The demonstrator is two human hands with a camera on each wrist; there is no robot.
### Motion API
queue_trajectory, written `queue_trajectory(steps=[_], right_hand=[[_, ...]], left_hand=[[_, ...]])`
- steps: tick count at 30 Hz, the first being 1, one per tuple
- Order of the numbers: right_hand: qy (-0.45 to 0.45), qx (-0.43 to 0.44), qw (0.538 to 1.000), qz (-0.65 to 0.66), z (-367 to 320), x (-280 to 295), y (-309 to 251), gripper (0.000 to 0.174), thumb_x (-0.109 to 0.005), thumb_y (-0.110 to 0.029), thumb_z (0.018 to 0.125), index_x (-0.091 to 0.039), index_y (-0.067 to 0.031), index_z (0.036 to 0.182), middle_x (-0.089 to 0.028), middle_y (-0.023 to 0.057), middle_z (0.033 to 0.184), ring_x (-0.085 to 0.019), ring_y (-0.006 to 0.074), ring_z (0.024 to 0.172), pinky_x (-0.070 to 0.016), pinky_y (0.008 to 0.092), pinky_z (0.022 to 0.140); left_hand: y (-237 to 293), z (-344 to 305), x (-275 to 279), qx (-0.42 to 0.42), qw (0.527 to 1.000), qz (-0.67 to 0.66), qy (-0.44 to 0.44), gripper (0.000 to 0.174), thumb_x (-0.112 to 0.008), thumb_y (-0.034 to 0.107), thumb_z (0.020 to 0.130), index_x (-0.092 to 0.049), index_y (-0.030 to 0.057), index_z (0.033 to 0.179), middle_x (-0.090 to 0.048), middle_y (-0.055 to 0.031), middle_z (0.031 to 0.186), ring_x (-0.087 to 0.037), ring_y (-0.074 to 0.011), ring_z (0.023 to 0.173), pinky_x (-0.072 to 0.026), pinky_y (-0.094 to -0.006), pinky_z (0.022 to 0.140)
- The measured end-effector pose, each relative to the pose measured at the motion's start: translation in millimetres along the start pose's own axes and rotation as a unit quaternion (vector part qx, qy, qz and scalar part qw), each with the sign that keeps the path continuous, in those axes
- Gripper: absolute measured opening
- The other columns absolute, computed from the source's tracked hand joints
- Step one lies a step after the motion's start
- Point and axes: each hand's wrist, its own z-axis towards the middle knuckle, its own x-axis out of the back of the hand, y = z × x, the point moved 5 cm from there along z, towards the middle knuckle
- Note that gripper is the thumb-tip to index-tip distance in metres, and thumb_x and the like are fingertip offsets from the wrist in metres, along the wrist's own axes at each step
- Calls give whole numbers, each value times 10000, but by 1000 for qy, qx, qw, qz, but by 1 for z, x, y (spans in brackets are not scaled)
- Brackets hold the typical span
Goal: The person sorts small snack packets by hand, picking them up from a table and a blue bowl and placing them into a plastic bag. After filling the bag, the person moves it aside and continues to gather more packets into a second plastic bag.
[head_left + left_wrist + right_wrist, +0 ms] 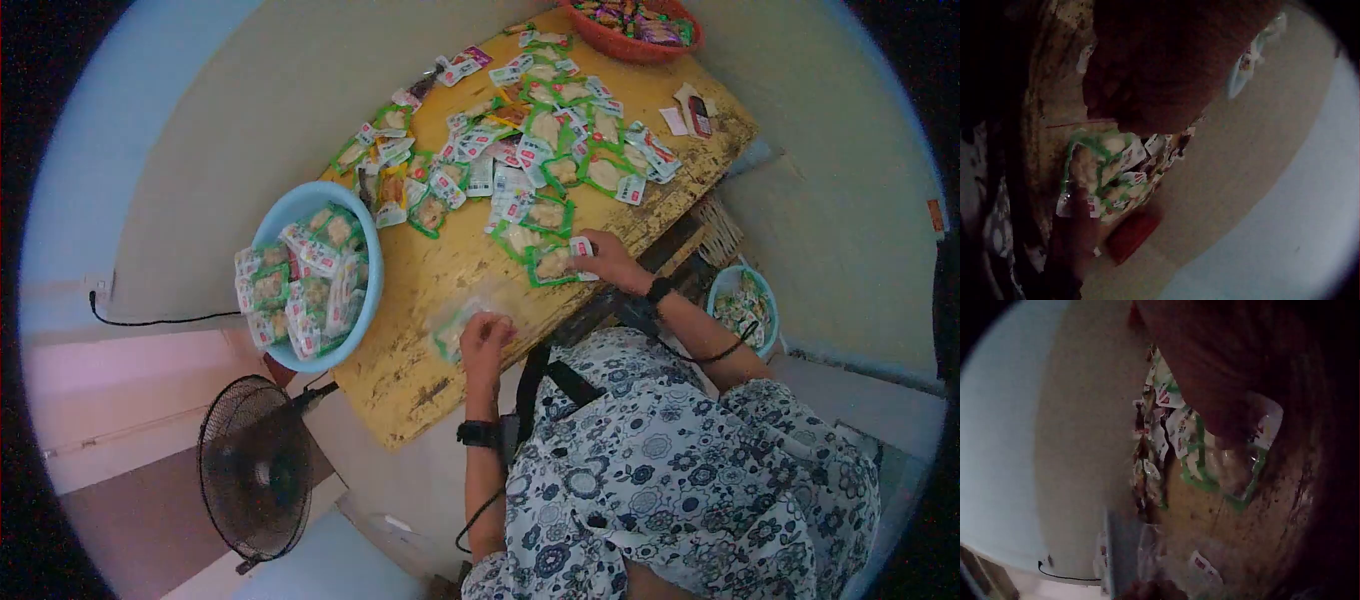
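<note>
We see the right hand (612, 262) pinching, between thumb and fingers, the white printed end of a green-edged packet (550, 266), a flat plastic rectangle with a see-through window onto pale, lumpy contents. It lies low on the tabletop (400, 395), close by the near edge and against other packets of its kind. The left hand (487, 345) has its fingers curled on a thin, crinkled clear bag (455, 325); that area is blurred and the wrist views are dark, so we can only say it appears to pinch the film. Green and white show through the bag.

The wood is yellow, scuffed and pitted, darkest along the near edge, where both wrists cross. Bare boards part the two hands, and more run from the bag toward the near left corner. On the left, the smooth round blue basin (373, 265), heaped with plump packets, bounds that stretch. Beyond the right hand, overlapping glossy packets (605, 172) crowd the middle, leaving a worn strip along the right-hand edge, below the phone (699, 118).
</note>
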Motion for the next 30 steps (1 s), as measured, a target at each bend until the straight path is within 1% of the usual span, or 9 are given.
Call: queue_trajectory(steps=[5, 11, 14, 18, 20, 23, 26, 27, 30], right_hand=[[-60, -17, 987, 150, -25, 6, -57, 307, -740, -150, 855, -611, -21, 1102, -628, -11, 913, -591, 71, 827, -507, 265, 697], [-114, 44, 987, 101, -35, -19, -79, 288, -722, -128, 866, -612, -26, 1111, -629, -19, 926, -582, 59, 835, -507, 256, 707], [-116, 36, 985, 123, -27, -42, -81, 249, -722, -144, 845, -614, -31, 1039, -631, 4, 882, -581, 78, 788, -514, 269, 703], [-194, 11, 974, 120, -17, -69, -81, 219, -713, -128, 839, -615, -23, 1004, -652, 21, 877, -605, 96, 783, -516, 281, 688], [-227, -15, 965, 130, -15, -75, -85, 208, -710, -125, 836, -615, -20, 989, -658, 25, 869, -612, 105, 771, -516, 285, 682], [-280, -57, 958, 34, -15, -75, -95, 204, -694, -119, 875, -604, -33, 1037, -643, 10, 867, -593, 72, 773, -495, 255, 658], [-248, 0, 969, 1, -16, -73, -88, 190, -691, -108, 870, -611, -35, 1026, -644, 8, 860, -600, 78, 771, -499, 269, 638], [-247, -18, 969, 27, -18, -73, -91, 190, -689, -98, 866, -614, -31, 1028, -645, 9, 864, -601, 82, 771, -500, 272, 635], [-238, -54, 966, 80, -19, -77, -95, 171, -670, -87, 860, -626, -25, 1014, -654, 16, 859, -604, 96, 751, -504, 287, 630]], left_hand=[[-2, 3, 0, -62, 997, 33, 9, 95, -654, 110, 867, -596, 34, 867, -622, -32, 793, -605, -124, 735, -499, -281, 683], [19, -1, -10, -98, 983, 152, 33, 131, -655, 141, 854, -588, 33, 885, -622, -65, 741, -605, -160, 670, -487, -310, 633], [37, -8, -18, -111, 969, 218, 44, 150, -655, 165, 854, -591, 38, 900, -635, -92, 736, -622, -204, 657, -490, -337, 621], [58, -11, -29, -130, 951, 276, 55, 135, -642, 161, 857, -589, 44, 898, -634, -114, 737, -635, -248, 662, -491, -367, 612], [56, -10, -29, -144, 949, 271, 74, 130, -640, 157, 857, -586, 44, 892, -622, -119, 723, -630, -254, 656, -489, -374, 608], [60, -13, -23, -158, 949, 243, 126, 130, -642, 153, 855, -582, 43, 892, -612, -122, 711, -627, -258, 653, -488, -383, 605], [57, -15, -15, -142, 952, 224, 154, 145, -638, 159, 862, -589, 29, 902, -631, -115, 716, -628, -244, 653, -496, -370, 620], [56, -15, -14, -133, 953, 221, 158, 152, -635, 162, 866, -593, 22, 906, -642, -111, 721, -628, -236, 654, -501, -362, 628], [53, -15, -29, -130, 965, 211, 81, 135, -636, 159, 856, -580, 42, 893, -612, -126, 710, -621, -263, 646, -481, -386, 601]])
